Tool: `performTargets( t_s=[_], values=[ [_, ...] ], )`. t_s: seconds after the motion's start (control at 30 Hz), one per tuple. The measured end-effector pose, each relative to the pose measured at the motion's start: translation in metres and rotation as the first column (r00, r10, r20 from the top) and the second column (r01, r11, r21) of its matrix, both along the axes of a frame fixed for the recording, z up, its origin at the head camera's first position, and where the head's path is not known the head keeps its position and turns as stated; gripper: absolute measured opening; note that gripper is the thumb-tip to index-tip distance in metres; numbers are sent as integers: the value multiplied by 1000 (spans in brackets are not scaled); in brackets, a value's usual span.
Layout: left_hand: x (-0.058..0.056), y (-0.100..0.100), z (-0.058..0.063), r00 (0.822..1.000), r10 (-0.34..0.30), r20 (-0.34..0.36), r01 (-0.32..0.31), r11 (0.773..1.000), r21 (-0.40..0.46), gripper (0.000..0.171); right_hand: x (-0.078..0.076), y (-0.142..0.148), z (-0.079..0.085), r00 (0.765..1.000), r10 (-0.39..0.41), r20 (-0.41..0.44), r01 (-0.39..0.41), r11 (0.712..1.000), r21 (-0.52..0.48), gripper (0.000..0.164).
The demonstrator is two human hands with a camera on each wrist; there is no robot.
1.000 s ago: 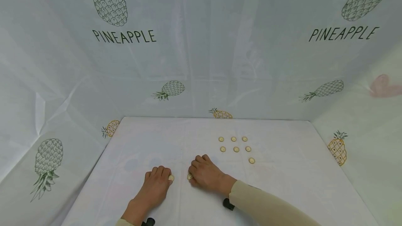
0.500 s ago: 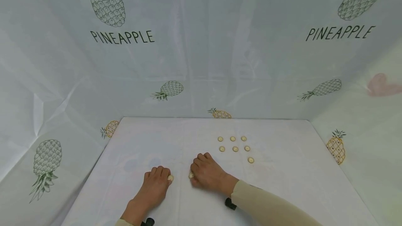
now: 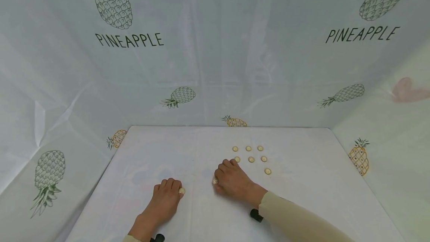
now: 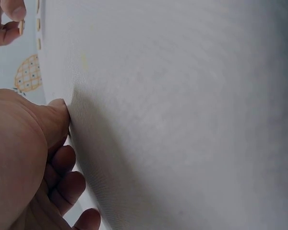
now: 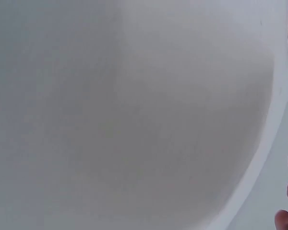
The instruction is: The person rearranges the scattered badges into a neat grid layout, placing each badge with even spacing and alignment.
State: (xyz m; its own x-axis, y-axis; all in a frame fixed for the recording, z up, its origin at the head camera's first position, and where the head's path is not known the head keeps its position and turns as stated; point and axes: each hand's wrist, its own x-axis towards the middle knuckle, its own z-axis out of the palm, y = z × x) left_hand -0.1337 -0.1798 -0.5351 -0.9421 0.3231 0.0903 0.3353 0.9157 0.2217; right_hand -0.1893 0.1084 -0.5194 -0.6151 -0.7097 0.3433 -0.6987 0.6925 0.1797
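My left hand (image 3: 165, 201) rests on the white cloth at the front, pinching a small round cream button (image 3: 181, 190) between thumb and index finger. To its right, my right hand (image 3: 236, 180) pinches another button (image 3: 215, 180) at its left side, above the cloth. In the left wrist view the right hand's button (image 4: 21, 27) is seen edge-on between the fingertips, clear of the cloth. Beyond the right hand lie several loose buttons, among them a middle button (image 3: 251, 159) and a nearer button (image 3: 267, 171); the right knuckles overlap one button (image 3: 237, 159).
A white cloth (image 3: 302, 197) covers the table. Pale sheets printed with pineapples (image 3: 113, 5) hang behind and at both sides, meeting the table's far edge. A black wrist-camera piece (image 3: 256, 215) sits under the right wrist.
My right hand has lifted away from the left one, moving right and farther back with its button, up to the loose buttons. The left hand keeps its place and its button.
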Motion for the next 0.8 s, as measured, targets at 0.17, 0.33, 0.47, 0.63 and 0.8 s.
performTargets(
  t_s=[0.17, 0.33, 0.47, 0.63, 0.8],
  values=[
    [0, 1, 0, 1000, 4, 7, -4, 1000, 12, 21, -3, 14, 3, 1000, -25, 8, 25, 999, -22, 21],
    [1, 0, 1, 1000, -1, -1, 1, 1000, 16, 21, -4, 29, 5, 999, -40, 7, 41, 998, -53, 20],
    [0, 0, 0, 1000, -4, -7, 4, 1000, 15, 21, -3, 40, 3, 998, -61, 20, 62, 996, -67, 19],
    [0, 0, -1, 1000, -1, -13, 1, 1000, 13, 21, -2, 56, 0, 995, -95, 38, 98, 992, -79, 20],
    [-1, 0, -2, 1000, 6, -1, -6, 1000, 11, 21, -4, 76, -4, 993, -112, 44, 116, 989, -92, 19]
  ],
)
